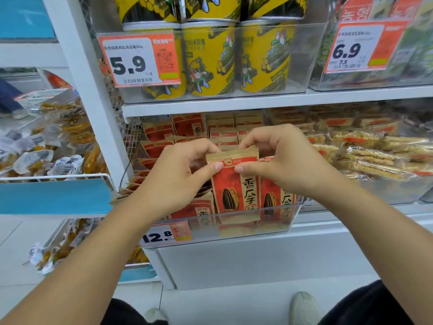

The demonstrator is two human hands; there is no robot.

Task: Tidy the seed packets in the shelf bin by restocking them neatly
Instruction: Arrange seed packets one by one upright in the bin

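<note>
Both the left hand (178,174) and the right hand (281,160) are pinching the top edge of one seed packet (235,191), thumbs in front, holding it upright at the front of the clear shelf bin (253,221). Another packet (277,202) is standing beside it to the right, while packets at the left (150,160) are lying tilted and jumbled, so the tidying looks to be only partly done.

My forearms are bare, no sleeves showing; I wear dark trousers (365,306) and pale mesh shoes (304,308).
</note>
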